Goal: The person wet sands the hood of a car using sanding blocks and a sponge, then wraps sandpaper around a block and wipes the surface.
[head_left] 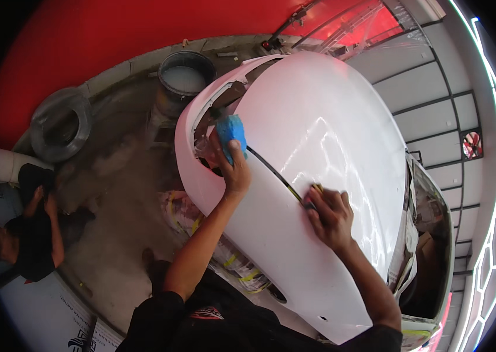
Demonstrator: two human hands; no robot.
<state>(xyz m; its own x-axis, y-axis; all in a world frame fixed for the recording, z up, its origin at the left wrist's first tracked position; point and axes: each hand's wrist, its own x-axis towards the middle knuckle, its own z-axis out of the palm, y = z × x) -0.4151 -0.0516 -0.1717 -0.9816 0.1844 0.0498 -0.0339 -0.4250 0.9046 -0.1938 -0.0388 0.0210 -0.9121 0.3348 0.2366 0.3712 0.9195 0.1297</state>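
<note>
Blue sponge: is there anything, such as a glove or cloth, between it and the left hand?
Nothing visible: the bare left hand grips the blue sponge directly, thumb against its near face.

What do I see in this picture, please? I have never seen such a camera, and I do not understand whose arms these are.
There is no robot here. A person wears the camera on the head, looking down, so the bare arms from below are the wearer's own. The wide lens bends straight edges.

Under the hands is a white car body, with a dark seam running between them. The left hand holds a blue sponge-like block. The right hand curls around a small yellow-and-dark thing, too blurred to name.

At the picture's left is another person in dark clothes.
</note>
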